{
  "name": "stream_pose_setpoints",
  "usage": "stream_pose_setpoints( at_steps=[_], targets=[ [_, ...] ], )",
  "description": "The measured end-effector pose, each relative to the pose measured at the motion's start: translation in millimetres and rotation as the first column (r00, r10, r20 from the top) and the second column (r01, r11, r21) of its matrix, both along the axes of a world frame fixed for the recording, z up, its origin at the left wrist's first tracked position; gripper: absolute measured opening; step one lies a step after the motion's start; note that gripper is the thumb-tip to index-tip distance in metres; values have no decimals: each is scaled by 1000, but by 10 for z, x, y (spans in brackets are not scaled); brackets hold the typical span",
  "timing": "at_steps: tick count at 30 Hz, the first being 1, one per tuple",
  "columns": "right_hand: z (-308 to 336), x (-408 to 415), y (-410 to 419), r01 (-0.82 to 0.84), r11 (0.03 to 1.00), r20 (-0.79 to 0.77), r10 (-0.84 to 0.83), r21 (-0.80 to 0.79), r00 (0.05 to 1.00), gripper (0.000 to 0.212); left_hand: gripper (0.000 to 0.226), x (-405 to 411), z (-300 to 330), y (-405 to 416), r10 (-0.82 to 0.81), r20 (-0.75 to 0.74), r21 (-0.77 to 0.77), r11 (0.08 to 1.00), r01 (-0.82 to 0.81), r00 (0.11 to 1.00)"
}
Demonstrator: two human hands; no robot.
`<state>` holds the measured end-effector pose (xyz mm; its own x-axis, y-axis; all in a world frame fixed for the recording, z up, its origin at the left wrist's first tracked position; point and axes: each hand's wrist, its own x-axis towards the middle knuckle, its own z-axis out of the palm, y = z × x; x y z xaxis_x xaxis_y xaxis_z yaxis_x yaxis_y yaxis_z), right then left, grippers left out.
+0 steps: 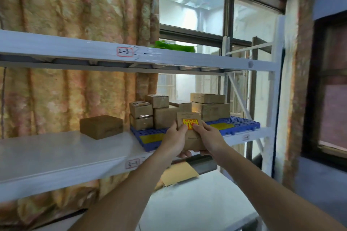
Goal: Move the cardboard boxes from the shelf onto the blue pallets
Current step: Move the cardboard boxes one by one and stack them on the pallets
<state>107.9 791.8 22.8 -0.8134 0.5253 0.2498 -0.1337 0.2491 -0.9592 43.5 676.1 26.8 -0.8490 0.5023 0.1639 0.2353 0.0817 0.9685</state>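
I hold a brown cardboard box (190, 133) with a yellow and red sticker upright in both hands, just in front of the blue pallet (242, 124) on the middle shelf (56, 155). My left hand (173, 141) grips its left side and my right hand (211, 140) grips its right side. Several cardboard boxes (163, 112) are stacked on the pallet behind it. One more cardboard box (101, 126) sits alone on the bare white shelf to the left of the pallet.
An upper white shelf beam (131, 55) labelled 2-3 runs overhead, with something green (174, 46) on it. A patterned curtain (75, 5) hangs behind the rack, and windows are at the right. Below lies a white surface (197, 208) with a yellow envelope (178, 173).
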Motion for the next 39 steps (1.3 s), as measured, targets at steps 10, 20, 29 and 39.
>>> stream_pose_setpoints(
  at_steps=[10, 20, 29, 39],
  targets=[
    [-113, 770, 1329, 24, 999, 0, -24, -36, 1000, 24, 42, 731, -128, 1303, -41, -66, -19, 999, 40, 997],
    [-223, 753, 2071, -12, 998, -3, 12, -61, 1000, 30, 43, 716, -186, 2033, -43, -77, -56, 998, 38, 996],
    [-34, 188, 2646, -75, 997, -68, 73, -25, 995, 32, 42, 102, -28, 2590, -24, -97, 27, 999, 27, 995],
    [396, -581, 3137, 31, 997, -91, -24, 71, 996, 34, 38, -662, 353, 3094, -10, -72, 76, 997, 15, 997]
  ],
)
